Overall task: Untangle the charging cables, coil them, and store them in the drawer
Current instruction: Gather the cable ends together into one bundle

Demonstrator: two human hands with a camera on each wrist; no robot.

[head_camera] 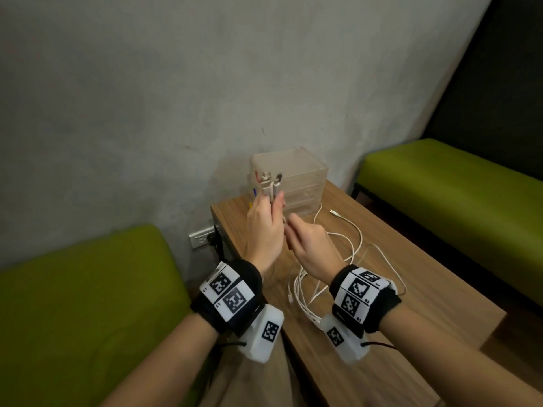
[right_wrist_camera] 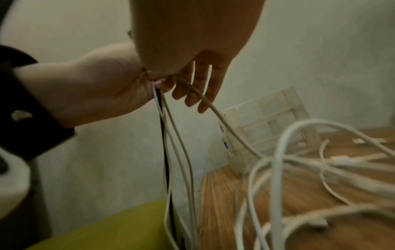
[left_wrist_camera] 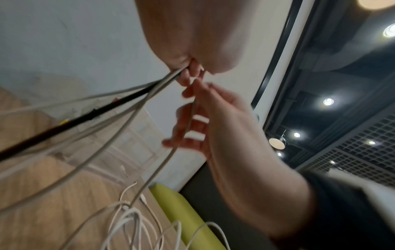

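My left hand (head_camera: 271, 210) is raised in front of the clear drawer unit (head_camera: 304, 171) and grips a bundle of cables, their plug ends (head_camera: 271, 183) sticking up above the fist. Several white cables and one black cable (left_wrist_camera: 85, 116) hang down from that fist (right_wrist_camera: 96, 88). My right hand (head_camera: 296, 230) sits just beside and below it, fingers (right_wrist_camera: 200, 88) fairly straight and spread, with one white cable (right_wrist_camera: 222, 118) running along them. The remaining white cables (head_camera: 346, 245) lie tangled on the wooden table (head_camera: 426, 289).
The drawer unit stands at the table's far corner against the grey wall, its drawers closed. A loose plug (head_camera: 335, 212) lies near it. Green benches (head_camera: 88, 289) (head_camera: 455, 186) flank the table. A wall socket (head_camera: 202, 237) sits left of the table.
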